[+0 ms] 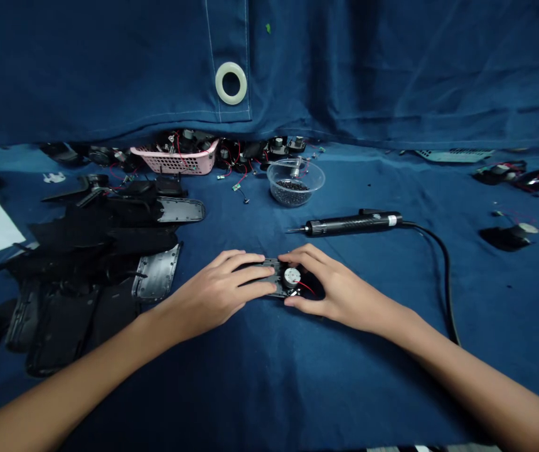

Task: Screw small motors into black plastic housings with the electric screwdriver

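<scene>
The left hand (217, 292) is lying half-curled over the left end of a small black plate (273, 287), its fingers (250, 271) stretched across the top and pressing down, while the right hand (339, 292) is cupping the other end, its fingers arching over and its thumb (297, 302) coming round the near edge, so both hands are grasping the plate and neither is released. The plate is sitting between the hands, over the blue cloth surface (269, 376), and is carrying a round silver motor (292, 277) with a red wire (309, 288) running toward the right hand. An electric screwdriver (354, 223) is lying just beyond the hands, its cord (447, 282) curving off to the right. Further back, a clear bowl (307, 179) is holding small black pieces (290, 191), a pink basket (172, 162) is standing among wired parts (236, 160), and black plastic casings (85, 263) are lying heaped on the left
</scene>
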The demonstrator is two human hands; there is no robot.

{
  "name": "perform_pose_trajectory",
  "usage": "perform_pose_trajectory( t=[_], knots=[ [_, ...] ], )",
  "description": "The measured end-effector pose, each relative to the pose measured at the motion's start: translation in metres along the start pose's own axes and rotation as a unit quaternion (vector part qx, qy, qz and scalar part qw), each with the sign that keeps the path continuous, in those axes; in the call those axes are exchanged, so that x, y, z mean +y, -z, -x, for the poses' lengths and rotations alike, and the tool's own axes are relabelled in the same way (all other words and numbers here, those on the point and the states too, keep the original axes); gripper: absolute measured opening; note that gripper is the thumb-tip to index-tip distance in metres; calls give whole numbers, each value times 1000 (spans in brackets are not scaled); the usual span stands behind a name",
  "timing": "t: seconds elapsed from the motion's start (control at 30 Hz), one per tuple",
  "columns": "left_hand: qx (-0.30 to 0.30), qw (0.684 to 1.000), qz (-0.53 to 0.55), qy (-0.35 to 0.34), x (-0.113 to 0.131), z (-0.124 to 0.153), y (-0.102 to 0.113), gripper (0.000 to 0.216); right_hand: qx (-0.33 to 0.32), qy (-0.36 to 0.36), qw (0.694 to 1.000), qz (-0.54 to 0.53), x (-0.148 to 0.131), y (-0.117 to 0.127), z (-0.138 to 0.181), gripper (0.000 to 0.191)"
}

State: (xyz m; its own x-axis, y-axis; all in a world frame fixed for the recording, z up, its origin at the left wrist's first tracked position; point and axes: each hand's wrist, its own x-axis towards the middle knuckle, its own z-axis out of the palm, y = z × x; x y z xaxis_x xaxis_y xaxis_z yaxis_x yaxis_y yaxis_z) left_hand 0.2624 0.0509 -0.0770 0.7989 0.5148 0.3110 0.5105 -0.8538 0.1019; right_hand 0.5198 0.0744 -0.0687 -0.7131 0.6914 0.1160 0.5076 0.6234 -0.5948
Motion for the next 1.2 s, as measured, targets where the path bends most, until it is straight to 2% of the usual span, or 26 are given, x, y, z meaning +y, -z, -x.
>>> perform_pose_trajectory(
  t=[0.33,0.5,0.77,1.03,1.2],
  knots=[
    [-12,1000,2,2,1,1,4,40,10,3,1000,-21,5,-2,-4,54],
    [-15,1000,3,5,1,1,4,42,-13,-20,999,-49,7,-2,-4,58],
    [-20,1000,7,5,0,2,3,44,3,-15,999,36,1,-11,-2,62],
    [-30,1000,-3,9,7,1,9,44,2,-5,1000,17,0,-8,0,56],
    [-36,998,22,40,13,-8,22,31,3,-1,1000,0,3,-10,-1,58]
  ],
)
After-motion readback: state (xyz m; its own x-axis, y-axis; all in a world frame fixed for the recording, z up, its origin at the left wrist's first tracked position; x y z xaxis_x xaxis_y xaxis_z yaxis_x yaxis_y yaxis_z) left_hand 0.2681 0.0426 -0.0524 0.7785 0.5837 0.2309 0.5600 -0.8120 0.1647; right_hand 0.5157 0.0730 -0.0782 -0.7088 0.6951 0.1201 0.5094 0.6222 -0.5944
